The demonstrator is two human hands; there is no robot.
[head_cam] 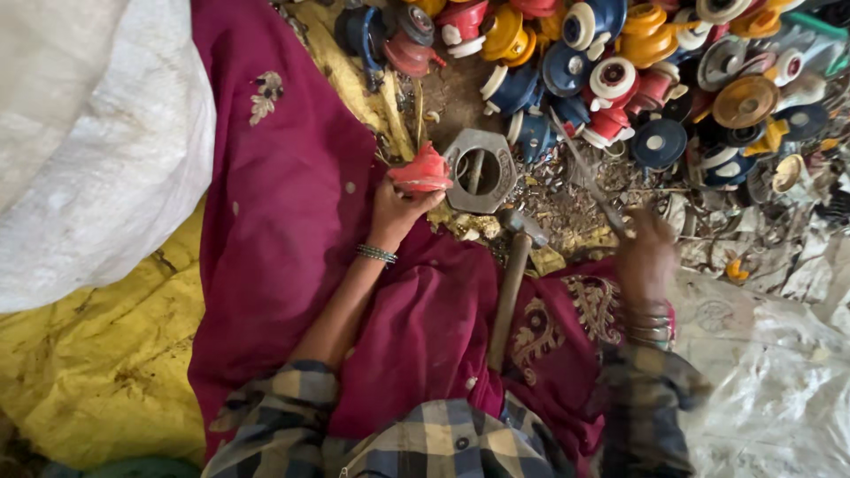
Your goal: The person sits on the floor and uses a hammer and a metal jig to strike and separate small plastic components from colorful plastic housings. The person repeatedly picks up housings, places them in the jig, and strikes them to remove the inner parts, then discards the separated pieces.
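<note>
Head view: the left hand grips a red plastic piece just beside a hexagonal metal ring; the blurred right hand clasps a thin metal rod near the hammer.

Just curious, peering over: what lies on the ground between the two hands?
In the head view, a wooden-handled hammer lies between the left hand holding a red plastic piece and the blurred right hand, on maroon cloth.

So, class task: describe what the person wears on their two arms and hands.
Both arms have blue, white and dark checked sleeves, pushed up above the elbow on the left. The left hand has thin bangles at the wrist; the blurred right hand has several metallic bangles. No gloves.
</note>
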